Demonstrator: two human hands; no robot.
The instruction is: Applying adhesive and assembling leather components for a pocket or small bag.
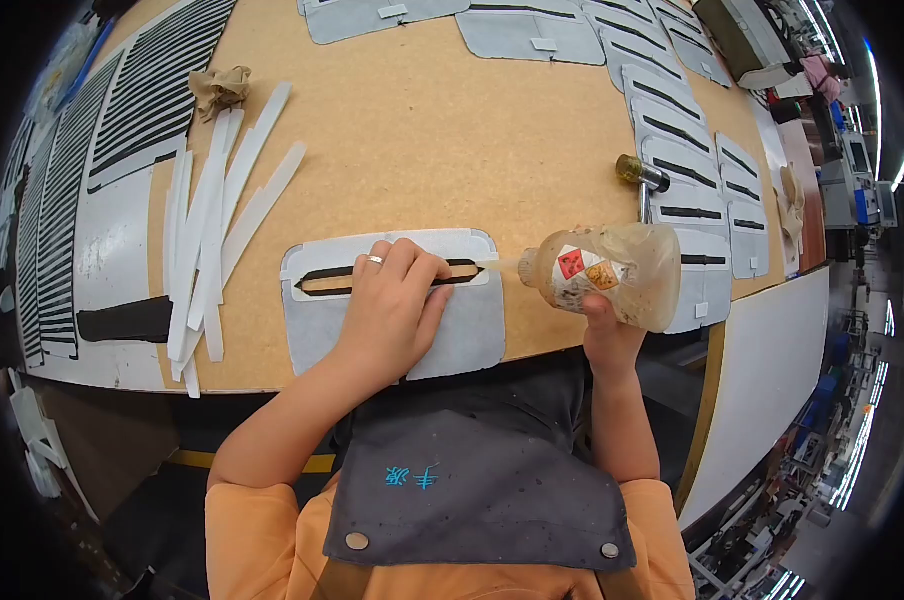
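Note:
A light grey fabric panel (452, 345) lies flat at the near edge of the table. Near its top runs a long slot with a black edging strip (324, 283), and brown board shows through it. Over this slot rests my left hand (397, 300), a ring on one finger, its bent fingers and thumb gathered on the panel at the edging. My right hand (612, 335) grips a cloudy plastic squeeze bottle (652, 270) with hazard labels, tipped on its side. The bottle's thin nozzle (502, 265) points left to the slot's right end; I cannot tell whether it touches.
Several white strips (212, 220) lie at left, beside a black piece (125, 322) and crumpled brown paper (220, 90). Rows of black strips (162, 80) cover the far left. Grey panels (537, 30) line the back and right. A mallet (640, 174) stands behind the bottle.

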